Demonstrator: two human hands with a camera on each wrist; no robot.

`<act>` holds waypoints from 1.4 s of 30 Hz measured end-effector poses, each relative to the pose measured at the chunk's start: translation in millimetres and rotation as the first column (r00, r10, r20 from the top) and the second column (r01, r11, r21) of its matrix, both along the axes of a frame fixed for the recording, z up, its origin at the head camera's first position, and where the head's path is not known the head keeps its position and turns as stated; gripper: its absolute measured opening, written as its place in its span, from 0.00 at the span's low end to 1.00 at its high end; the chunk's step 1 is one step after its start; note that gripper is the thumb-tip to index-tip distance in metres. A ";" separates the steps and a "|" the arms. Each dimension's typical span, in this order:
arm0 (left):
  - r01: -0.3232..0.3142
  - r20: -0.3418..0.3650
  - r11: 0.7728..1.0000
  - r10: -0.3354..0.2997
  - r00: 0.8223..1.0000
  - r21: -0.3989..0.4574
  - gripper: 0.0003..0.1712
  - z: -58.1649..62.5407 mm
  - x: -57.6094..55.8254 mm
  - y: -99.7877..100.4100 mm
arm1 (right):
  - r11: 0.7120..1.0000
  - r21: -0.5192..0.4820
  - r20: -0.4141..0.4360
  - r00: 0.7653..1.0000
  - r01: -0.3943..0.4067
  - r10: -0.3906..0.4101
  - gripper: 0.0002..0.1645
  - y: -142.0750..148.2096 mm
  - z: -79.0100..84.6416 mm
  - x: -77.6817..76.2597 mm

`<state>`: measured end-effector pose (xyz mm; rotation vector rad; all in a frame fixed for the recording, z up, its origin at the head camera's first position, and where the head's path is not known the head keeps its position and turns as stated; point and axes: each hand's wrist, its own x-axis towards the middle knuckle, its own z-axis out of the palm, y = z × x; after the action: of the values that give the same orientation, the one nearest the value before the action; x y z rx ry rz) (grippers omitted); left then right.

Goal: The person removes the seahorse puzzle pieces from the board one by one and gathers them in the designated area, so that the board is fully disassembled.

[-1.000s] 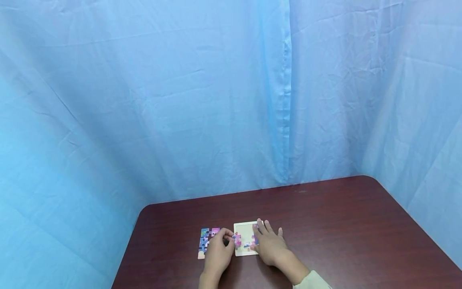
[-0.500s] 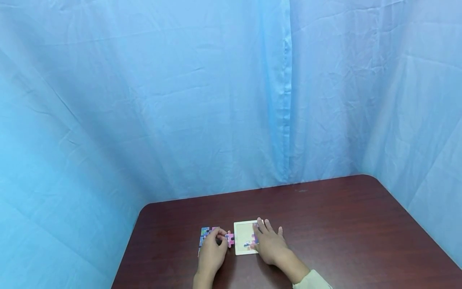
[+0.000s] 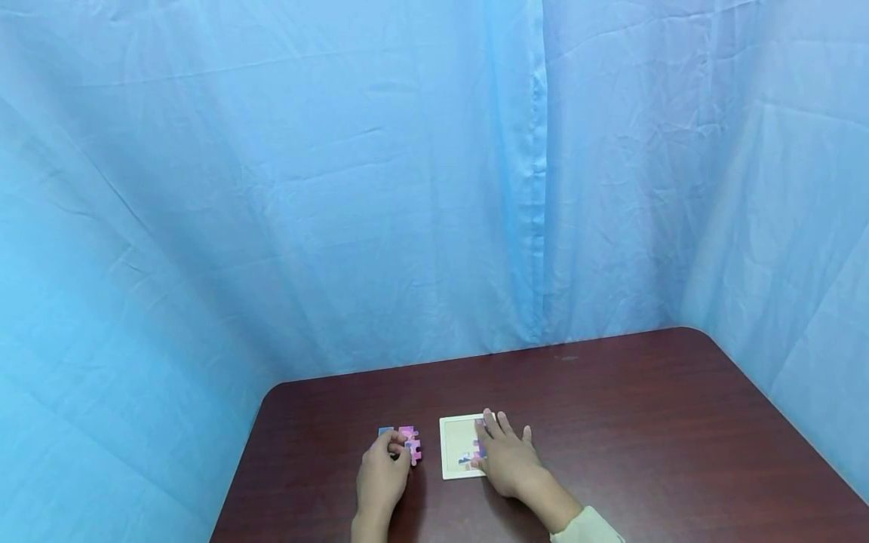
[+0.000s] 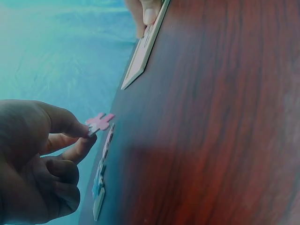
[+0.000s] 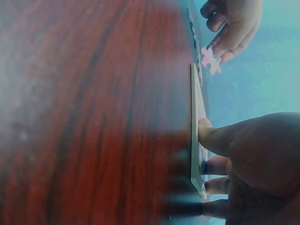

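Between thumb and forefinger my left hand (image 3: 382,471) pinches a pink jigsaw piece (image 4: 100,123), held a little above the table. Just beneath it lies a group of other jigsaw pieces (image 3: 406,431), pink and blue, partly covered by the hand. To the right sits a pale square puzzle tray (image 3: 443,452) with several pieces along its right and lower parts. My right hand (image 3: 511,458) rests spread over the tray's right side, its thumb (image 5: 211,133) pressing near the front edge; it hides some of the pieces there.
A dark reddish-brown wooden table (image 3: 611,422) carries everything. Light blue curtains (image 3: 380,188) hang behind it and at both sides.
My left hand has carried the pink jigsaw piece left, from over the tray's left edge to above the loose pieces. The right hand and the tray have stayed in place.
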<state>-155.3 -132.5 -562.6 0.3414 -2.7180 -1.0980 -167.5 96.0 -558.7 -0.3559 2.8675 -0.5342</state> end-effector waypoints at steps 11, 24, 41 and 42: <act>-0.028 0.071 0.999 0.029 0.997 -0.018 0.08 -0.3 -1.6 -9.3 | 1.000 -0.002 -0.007 1.000 0.002 -0.002 0.45 -0.2 -2.6 -0.6; -0.043 0.087 0.999 0.043 0.995 -0.004 0.11 -0.2 -1.5 -13.5 | 1.000 -0.001 -0.003 1.000 0.000 0.000 0.44 0.1 -2.8 0.6; -0.059 0.103 0.998 0.061 0.993 -0.019 0.11 0.4 -3.5 -16.4 | 1.000 -0.004 -0.026 1.000 0.000 -0.001 0.44 -1.3 1.4 2.6; -0.059 0.102 0.998 0.061 0.993 -0.021 0.10 0.4 -3.6 -16.4 | 1.000 -0.004 -0.025 1.000 0.001 -0.001 0.44 -1.3 1.5 2.5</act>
<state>-158.8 -148.8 -562.2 0.4857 -2.7843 -1.0681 -165.1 94.7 -557.1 -0.3648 2.8914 -0.5402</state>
